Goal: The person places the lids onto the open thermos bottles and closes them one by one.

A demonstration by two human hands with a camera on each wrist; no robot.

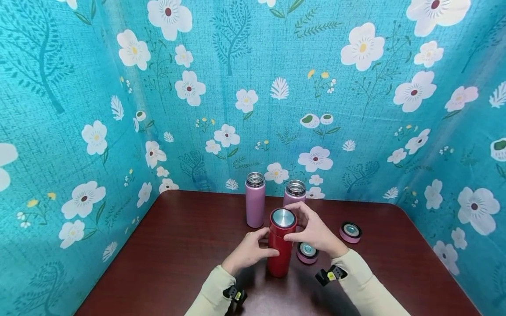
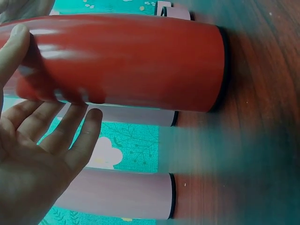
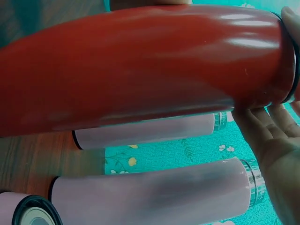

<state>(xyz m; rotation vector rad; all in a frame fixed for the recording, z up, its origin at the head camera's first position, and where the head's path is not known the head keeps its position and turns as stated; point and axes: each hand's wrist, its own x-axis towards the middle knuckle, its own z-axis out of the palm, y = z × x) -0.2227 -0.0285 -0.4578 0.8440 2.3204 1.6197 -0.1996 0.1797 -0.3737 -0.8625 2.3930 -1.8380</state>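
A red thermos [image 1: 280,259] stands upright at the middle of the table, its red lid with a silver top [image 1: 283,218] in place. My left hand [image 1: 248,252] holds the body from the left, thumb in front and fingers round the far side. With thumb and fingers, my right hand [image 1: 316,230] grips the thermos near its neck, just at the lid. In the left wrist view the red body [image 2: 140,61] fills the top, the left fingertips against it. The right wrist view shows the right fingers curving behind the upper end of the red body [image 3: 154,61].
Two pink thermoses without lids stand behind, one at the left [image 1: 255,204] and one at the right [image 1: 294,199], partly hidden by my right hand. One pink lid [image 1: 307,253] lies beside the red thermos, another [image 1: 350,232] farther right. A flowered blue cloth [image 1: 221,105] surrounds the dark table [image 1: 170,263].
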